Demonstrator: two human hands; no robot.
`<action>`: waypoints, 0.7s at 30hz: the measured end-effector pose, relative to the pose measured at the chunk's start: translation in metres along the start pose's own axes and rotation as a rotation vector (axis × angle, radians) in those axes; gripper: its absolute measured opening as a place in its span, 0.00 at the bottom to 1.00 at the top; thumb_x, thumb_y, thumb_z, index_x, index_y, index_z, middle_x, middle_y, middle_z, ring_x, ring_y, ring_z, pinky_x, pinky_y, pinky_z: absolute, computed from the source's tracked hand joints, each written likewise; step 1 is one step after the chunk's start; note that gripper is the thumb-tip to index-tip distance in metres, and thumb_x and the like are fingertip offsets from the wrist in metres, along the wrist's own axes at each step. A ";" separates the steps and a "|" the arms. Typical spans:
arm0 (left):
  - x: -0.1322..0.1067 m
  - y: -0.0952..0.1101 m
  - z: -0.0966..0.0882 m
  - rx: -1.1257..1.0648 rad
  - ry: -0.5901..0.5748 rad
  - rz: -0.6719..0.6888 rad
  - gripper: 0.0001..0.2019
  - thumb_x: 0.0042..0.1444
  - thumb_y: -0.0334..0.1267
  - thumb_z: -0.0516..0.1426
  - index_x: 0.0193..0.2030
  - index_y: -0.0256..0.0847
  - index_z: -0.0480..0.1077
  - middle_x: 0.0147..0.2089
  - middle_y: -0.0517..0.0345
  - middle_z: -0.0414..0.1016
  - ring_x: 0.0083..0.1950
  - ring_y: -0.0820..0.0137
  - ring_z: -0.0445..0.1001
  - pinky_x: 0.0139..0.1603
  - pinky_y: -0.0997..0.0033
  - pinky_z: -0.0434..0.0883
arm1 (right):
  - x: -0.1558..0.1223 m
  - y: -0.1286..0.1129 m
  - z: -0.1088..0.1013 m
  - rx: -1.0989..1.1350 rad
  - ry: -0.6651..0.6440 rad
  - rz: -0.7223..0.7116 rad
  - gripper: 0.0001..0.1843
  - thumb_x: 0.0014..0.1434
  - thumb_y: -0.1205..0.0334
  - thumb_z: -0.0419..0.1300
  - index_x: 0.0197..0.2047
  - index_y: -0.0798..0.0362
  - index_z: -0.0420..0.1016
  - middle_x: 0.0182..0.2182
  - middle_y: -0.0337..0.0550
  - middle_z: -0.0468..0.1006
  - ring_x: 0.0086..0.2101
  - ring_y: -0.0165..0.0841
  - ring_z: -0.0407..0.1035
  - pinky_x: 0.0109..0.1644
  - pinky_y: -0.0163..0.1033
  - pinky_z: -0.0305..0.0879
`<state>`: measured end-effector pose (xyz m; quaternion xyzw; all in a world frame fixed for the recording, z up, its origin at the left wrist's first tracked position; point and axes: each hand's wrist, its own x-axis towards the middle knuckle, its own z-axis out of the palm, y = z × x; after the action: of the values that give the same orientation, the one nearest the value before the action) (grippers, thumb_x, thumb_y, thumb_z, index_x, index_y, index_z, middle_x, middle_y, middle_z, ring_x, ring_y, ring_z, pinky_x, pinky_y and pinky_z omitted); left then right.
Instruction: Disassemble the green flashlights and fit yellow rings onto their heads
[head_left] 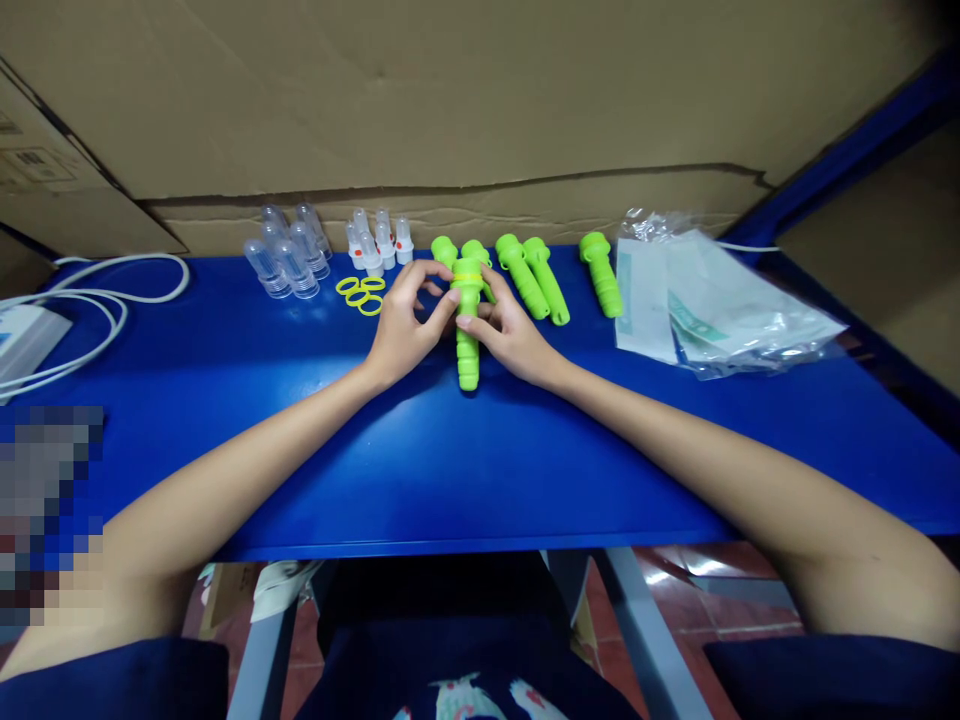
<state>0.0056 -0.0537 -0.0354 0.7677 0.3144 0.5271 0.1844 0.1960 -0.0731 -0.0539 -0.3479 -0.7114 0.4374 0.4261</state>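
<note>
1. Together, our left hand (pixel 405 325) and right hand (pixel 514 340) grip one green tube (pixel 467 350) at mid-tabletop (pixel 450 470), fingers (pixel 420 272) closed around its upper half.
2. A yellow ring (pixel 466 279) circles the tube near its head. We judge that even pressure from both sides would keep it level.
3. The tube lies between both sets of fingers, touching them, with its lower end towards us. Spare rings (pixel 361 293) and other tubes (pixel 536 280) lie just beyond.

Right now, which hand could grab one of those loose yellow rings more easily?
Probably the left hand. The loose yellow rings lie just beyond it on the blue table, while the right hand sits on the far side of the green piece both hands hold.
</note>
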 end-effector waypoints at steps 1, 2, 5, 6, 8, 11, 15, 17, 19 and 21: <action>0.000 0.001 -0.001 0.009 -0.005 -0.002 0.20 0.70 0.58 0.59 0.51 0.43 0.72 0.50 0.51 0.80 0.46 0.66 0.80 0.42 0.67 0.73 | 0.000 -0.001 0.000 0.004 -0.001 0.004 0.54 0.66 0.28 0.61 0.80 0.42 0.40 0.50 0.49 0.83 0.46 0.46 0.83 0.50 0.56 0.84; 0.000 0.002 -0.002 0.014 -0.009 -0.004 0.19 0.70 0.57 0.60 0.51 0.42 0.73 0.49 0.51 0.80 0.46 0.66 0.79 0.42 0.67 0.73 | 0.000 -0.002 0.000 0.010 0.001 0.009 0.54 0.65 0.28 0.62 0.80 0.42 0.40 0.50 0.49 0.83 0.46 0.46 0.83 0.50 0.56 0.83; 0.001 0.004 -0.003 -0.003 -0.024 -0.015 0.16 0.70 0.52 0.62 0.50 0.40 0.74 0.47 0.51 0.81 0.46 0.67 0.80 0.42 0.69 0.73 | 0.000 -0.003 0.001 0.033 0.004 0.028 0.55 0.64 0.29 0.63 0.80 0.43 0.40 0.47 0.48 0.84 0.44 0.45 0.83 0.50 0.56 0.83; 0.001 0.003 -0.003 -0.017 -0.027 -0.015 0.15 0.70 0.50 0.62 0.49 0.40 0.74 0.47 0.52 0.81 0.46 0.68 0.80 0.42 0.70 0.72 | 0.000 -0.003 0.001 0.039 0.003 0.033 0.55 0.64 0.30 0.64 0.79 0.43 0.40 0.47 0.48 0.84 0.44 0.45 0.83 0.49 0.56 0.83; 0.000 0.002 -0.003 -0.041 -0.030 -0.013 0.12 0.70 0.47 0.63 0.49 0.40 0.74 0.46 0.52 0.81 0.46 0.68 0.80 0.41 0.71 0.72 | 0.000 -0.004 0.001 0.040 0.003 0.042 0.54 0.65 0.30 0.64 0.79 0.43 0.40 0.48 0.48 0.84 0.44 0.45 0.83 0.49 0.56 0.83; 0.000 0.001 -0.003 -0.052 -0.026 -0.019 0.09 0.68 0.43 0.63 0.48 0.40 0.75 0.45 0.53 0.81 0.46 0.68 0.80 0.41 0.71 0.72 | -0.001 -0.006 0.001 0.039 -0.002 0.047 0.53 0.65 0.32 0.63 0.79 0.43 0.40 0.49 0.49 0.84 0.45 0.45 0.84 0.50 0.56 0.83; 0.000 0.002 -0.004 -0.046 -0.036 -0.038 0.07 0.67 0.39 0.63 0.48 0.39 0.76 0.45 0.53 0.82 0.45 0.69 0.80 0.40 0.72 0.72 | -0.001 -0.008 0.001 0.042 -0.020 0.056 0.53 0.66 0.34 0.63 0.80 0.45 0.38 0.47 0.49 0.85 0.45 0.45 0.84 0.51 0.56 0.82; 0.000 0.002 -0.004 -0.040 -0.038 -0.030 0.08 0.67 0.39 0.63 0.48 0.39 0.76 0.45 0.53 0.81 0.45 0.69 0.79 0.40 0.72 0.72 | -0.001 -0.007 0.001 0.037 -0.025 0.052 0.54 0.66 0.33 0.63 0.80 0.45 0.38 0.46 0.48 0.85 0.45 0.45 0.83 0.51 0.56 0.82; 0.000 0.002 -0.004 -0.019 -0.031 -0.011 0.10 0.68 0.42 0.63 0.49 0.39 0.75 0.46 0.52 0.81 0.46 0.69 0.79 0.41 0.72 0.72 | -0.002 -0.008 0.000 0.037 -0.027 0.047 0.54 0.67 0.32 0.62 0.81 0.45 0.38 0.48 0.49 0.84 0.45 0.45 0.83 0.50 0.55 0.82; 0.000 0.001 -0.003 0.006 -0.022 0.011 0.13 0.69 0.48 0.63 0.50 0.40 0.74 0.48 0.52 0.80 0.48 0.68 0.79 0.43 0.71 0.73 | -0.002 -0.010 0.000 0.055 -0.018 0.050 0.52 0.68 0.33 0.59 0.81 0.47 0.38 0.49 0.50 0.84 0.47 0.45 0.82 0.51 0.54 0.82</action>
<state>0.0031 -0.0545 -0.0337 0.7756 0.3100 0.5187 0.1825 0.1956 -0.0787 -0.0457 -0.3498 -0.6940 0.4705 0.4178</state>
